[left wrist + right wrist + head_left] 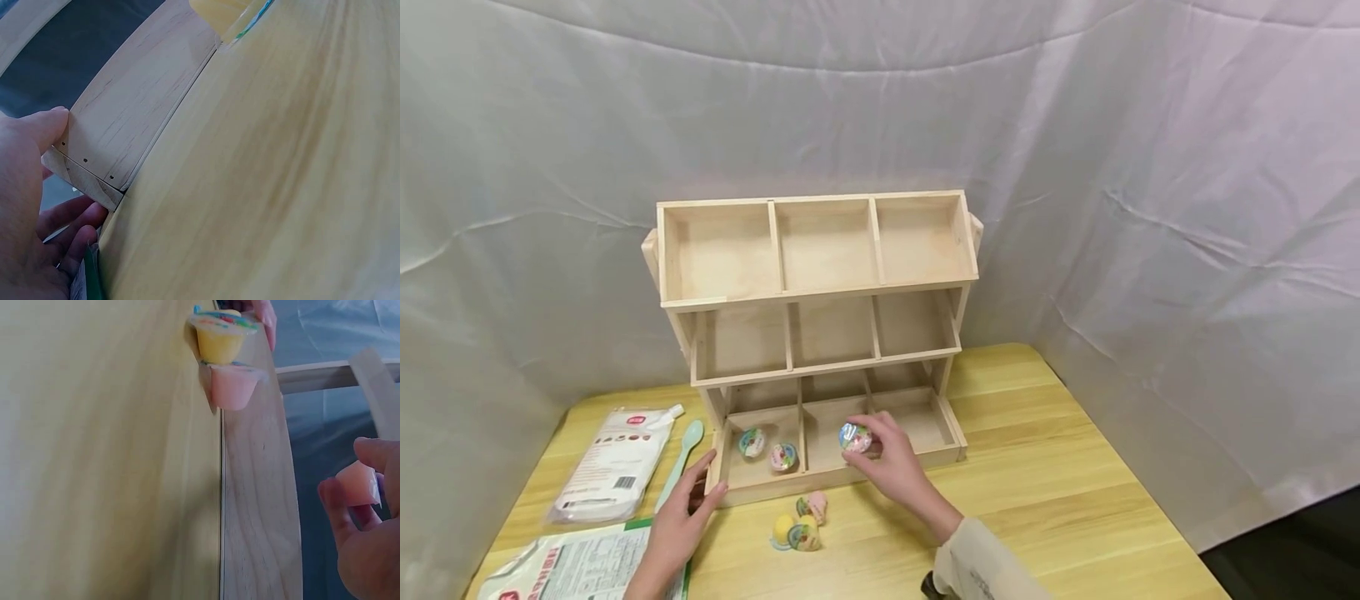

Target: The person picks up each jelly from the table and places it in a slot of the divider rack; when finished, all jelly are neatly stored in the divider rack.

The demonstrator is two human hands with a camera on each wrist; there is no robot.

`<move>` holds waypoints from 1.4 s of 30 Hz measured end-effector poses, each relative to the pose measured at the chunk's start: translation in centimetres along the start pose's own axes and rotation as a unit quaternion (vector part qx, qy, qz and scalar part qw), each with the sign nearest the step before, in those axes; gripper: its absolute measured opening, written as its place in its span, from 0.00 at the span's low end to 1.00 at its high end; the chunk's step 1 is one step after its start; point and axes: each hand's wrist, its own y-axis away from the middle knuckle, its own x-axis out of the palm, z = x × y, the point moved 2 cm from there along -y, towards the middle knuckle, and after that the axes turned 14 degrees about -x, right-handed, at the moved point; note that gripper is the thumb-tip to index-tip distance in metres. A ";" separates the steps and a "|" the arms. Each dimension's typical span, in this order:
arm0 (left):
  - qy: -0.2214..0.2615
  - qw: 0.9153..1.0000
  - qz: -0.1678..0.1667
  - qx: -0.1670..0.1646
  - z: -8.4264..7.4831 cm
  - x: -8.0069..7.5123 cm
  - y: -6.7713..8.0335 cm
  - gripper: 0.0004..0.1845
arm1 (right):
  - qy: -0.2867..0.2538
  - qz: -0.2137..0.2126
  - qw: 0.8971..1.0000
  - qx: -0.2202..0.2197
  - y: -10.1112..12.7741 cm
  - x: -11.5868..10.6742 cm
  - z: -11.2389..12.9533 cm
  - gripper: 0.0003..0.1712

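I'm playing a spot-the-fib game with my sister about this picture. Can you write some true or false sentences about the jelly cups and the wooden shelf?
1. The right hand holds a jelly cup over the bottom row of the wooden shelf. True.
2. The top row of the shelf is full of jelly cups. False: its three compartments hold nothing.
3. Two jelly cups lie in the bottom left compartment. True.
4. The left hand holds the spoon. False: it touches the shelf's front left corner; the spoon lies beside it on the table.
5. Some loose cups sit on the table in front of the shelf. True.
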 end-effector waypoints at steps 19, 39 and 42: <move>0.009 1.000 -0.003 0.013 -0.2 0.0 0.0 0.31 | 0.093 0.021 0.995 0.005 -4.9 3.1 -1.8 0.29; 0.007 1.000 -0.002 0.002 0.1 0.0 -0.2 0.31 | 0.092 0.139 0.986 0.023 -4.8 4.5 -2.8 0.27; 0.011 1.000 0.001 0.002 0.0 0.0 -0.1 0.31 | 0.109 0.158 0.981 0.014 -4.8 4.5 -2.8 0.26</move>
